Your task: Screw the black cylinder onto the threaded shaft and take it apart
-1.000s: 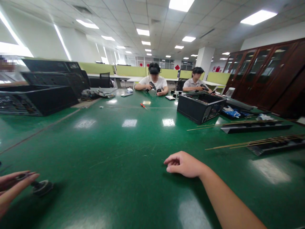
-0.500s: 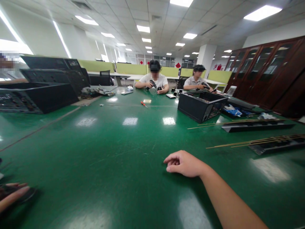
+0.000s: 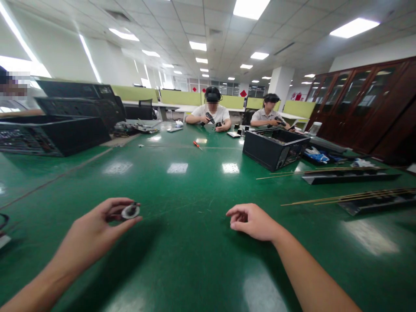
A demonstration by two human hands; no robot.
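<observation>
My left hand [image 3: 97, 227] is raised over the green table [image 3: 182, 260], at the left of the view. Between its thumb and fingers it holds a small round part [image 3: 130, 211] with a pale rim and a dark centre; its exact kind I cannot make out. My right hand [image 3: 251, 222] is just above or on the table, right of the middle. Its fingers are loosely curled, the thumb apart from them, and nothing shows in the hand.
A black computer case [image 3: 274, 147] stands at the back right, another [image 3: 52, 134] at the left. Thin brown sticks [image 3: 325, 201] lie over dark metal channels at the right. An orange screwdriver [image 3: 196, 144] lies farther back. Co-workers [image 3: 211, 108] sit across the table.
My left hand has come from the lower left edge, where it was at a dark object, up and inward with the round part. My right hand has hardly moved.
</observation>
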